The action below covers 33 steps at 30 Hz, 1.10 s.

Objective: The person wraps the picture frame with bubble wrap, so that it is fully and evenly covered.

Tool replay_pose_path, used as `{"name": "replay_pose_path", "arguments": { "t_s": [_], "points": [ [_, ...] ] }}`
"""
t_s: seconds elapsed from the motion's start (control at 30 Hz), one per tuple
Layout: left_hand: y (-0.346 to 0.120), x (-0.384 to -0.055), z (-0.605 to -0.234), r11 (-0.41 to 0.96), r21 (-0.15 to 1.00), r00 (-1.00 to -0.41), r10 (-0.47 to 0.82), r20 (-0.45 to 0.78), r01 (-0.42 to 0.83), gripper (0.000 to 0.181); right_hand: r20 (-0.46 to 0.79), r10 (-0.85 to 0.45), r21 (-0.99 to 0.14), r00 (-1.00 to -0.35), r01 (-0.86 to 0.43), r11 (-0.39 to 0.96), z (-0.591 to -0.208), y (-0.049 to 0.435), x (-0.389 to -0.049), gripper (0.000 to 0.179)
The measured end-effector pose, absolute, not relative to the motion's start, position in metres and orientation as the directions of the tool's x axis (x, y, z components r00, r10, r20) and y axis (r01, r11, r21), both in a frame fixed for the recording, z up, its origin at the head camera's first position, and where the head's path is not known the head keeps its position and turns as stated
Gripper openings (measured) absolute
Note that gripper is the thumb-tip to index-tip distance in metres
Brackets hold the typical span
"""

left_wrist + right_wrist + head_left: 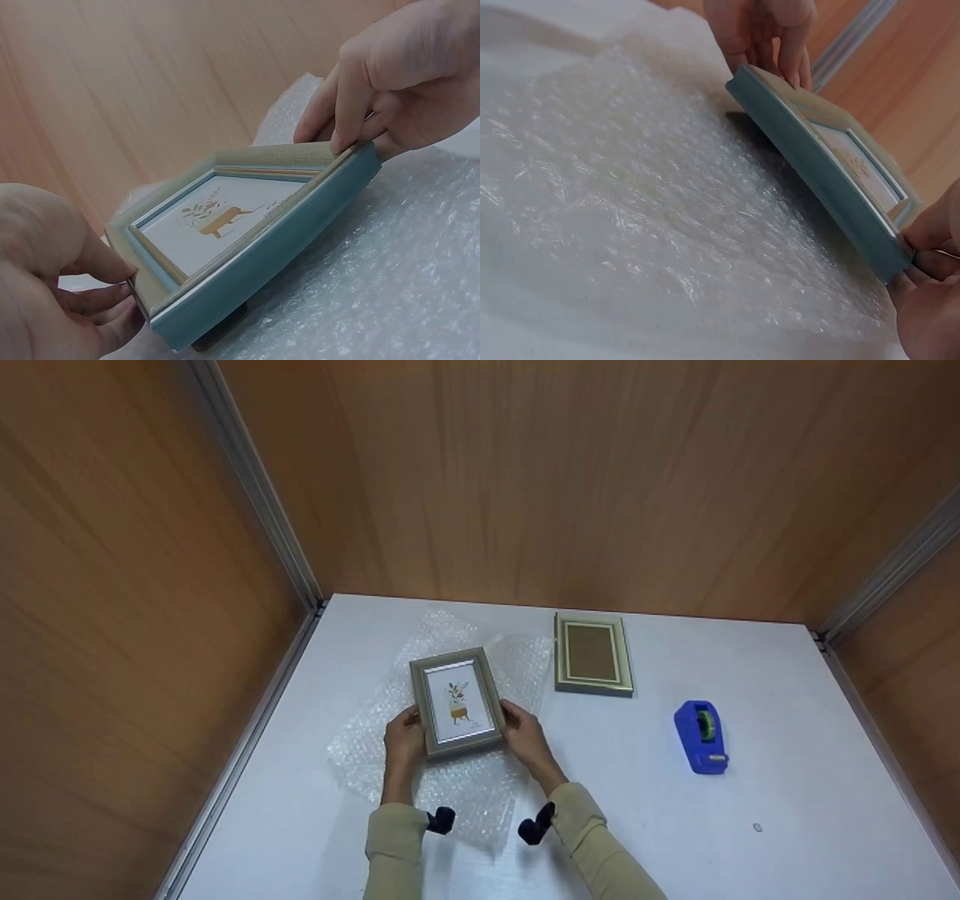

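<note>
A picture frame (pixel 491 690) with a grey-green border and a plant print is held up between both hands, over a sheet of bubble wrap (pixel 367 735). My left hand (pixel 405 741) pinches its left side near the lower corner, thumb on the front and fingers behind. On the opposite side my right hand (pixel 527 737) grips the lower right edge in the same way. In the left wrist view the picture frame (pixel 262 251) tilts, its lower edge facing the camera and a dark piece showing beneath it. The bubble wrap (pixel 630 172) lies flat and crinkled below.
A second picture frame (pixel 626 660), with a plain brown middle, lies at the back of the white table (pixel 615 780). To the right stands a blue tape dispenser (pixel 699 742) with a green roll. A small scrap (pixel 757 827) lies nearer the front. Wooden panels (pixel 562 487) enclose the table.
</note>
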<state>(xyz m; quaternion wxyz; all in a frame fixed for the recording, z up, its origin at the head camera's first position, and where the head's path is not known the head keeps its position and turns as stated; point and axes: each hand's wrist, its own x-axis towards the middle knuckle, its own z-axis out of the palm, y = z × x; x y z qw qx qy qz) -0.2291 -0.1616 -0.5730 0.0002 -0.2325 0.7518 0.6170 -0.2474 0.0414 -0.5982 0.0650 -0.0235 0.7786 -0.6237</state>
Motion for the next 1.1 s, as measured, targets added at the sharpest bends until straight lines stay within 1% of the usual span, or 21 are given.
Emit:
{"name": "replay_pose_path", "arguments": {
  "t_s": [0.17,0.3,0.4,0.5,0.57,0.73,0.87,0.97,1.1],
  "points": [
    [-0.162,-0.23,-0.575,0.127,0.932,-0.892,-0.356,-0.277,-0.341,0.04,-0.021,-0.133,-0.971,-0.991,-0.012,0.24,-0.599,0.041,-0.249,0.043],
    [-0.162,-0.229,-0.576,0.156,0.938,-0.903,-0.356,-0.239,-0.31,0.041,0.005,-0.178,-0.971,-0.984,-0.047,0.235,-0.586,0.041,-0.243,0.042],
    [-0.163,-0.23,-0.577,0.156,0.936,-0.903,-0.355,-0.244,-0.314,0.041,-0.017,-0.194,-0.959,-0.981,-0.039,0.28,-0.584,0.041,-0.244,0.043],
    [-0.164,-0.231,-0.576,0.142,0.933,-0.898,-0.35,-0.266,-0.332,0.042,-0.029,-0.195,-0.939,-0.98,-0.04,0.341,-0.594,0.041,-0.25,0.044],
    [-0.164,-0.231,-0.575,0.149,0.93,-0.898,-0.349,-0.268,-0.336,0.043,-0.04,-0.196,-0.934,-0.98,-0.033,0.356,-0.593,0.041,-0.251,0.044],
    [-0.165,-0.233,-0.574,0.208,0.912,-0.896,-0.355,-0.267,-0.354,0.041,-0.078,-0.178,-0.924,-0.981,0.004,0.383,-0.592,0.042,-0.254,0.044],
    [-0.166,-0.235,-0.573,0.245,0.895,-0.891,-0.366,-0.27,-0.372,0.038,-0.065,-0.179,-0.921,-0.982,-0.01,0.39,-0.592,0.042,-0.256,0.042],
    [-0.167,-0.236,-0.573,0.278,0.878,-0.886,-0.372,-0.276,-0.39,0.036,-0.081,-0.184,-0.924,-0.98,0.004,0.382,-0.592,0.042,-0.257,0.042],
    [-0.169,-0.239,-0.572,0.315,0.861,-0.889,-0.362,-0.279,-0.398,0.038,-0.102,-0.176,-0.922,-0.979,0.027,0.387,-0.594,0.042,-0.258,0.042]
  ]
}}
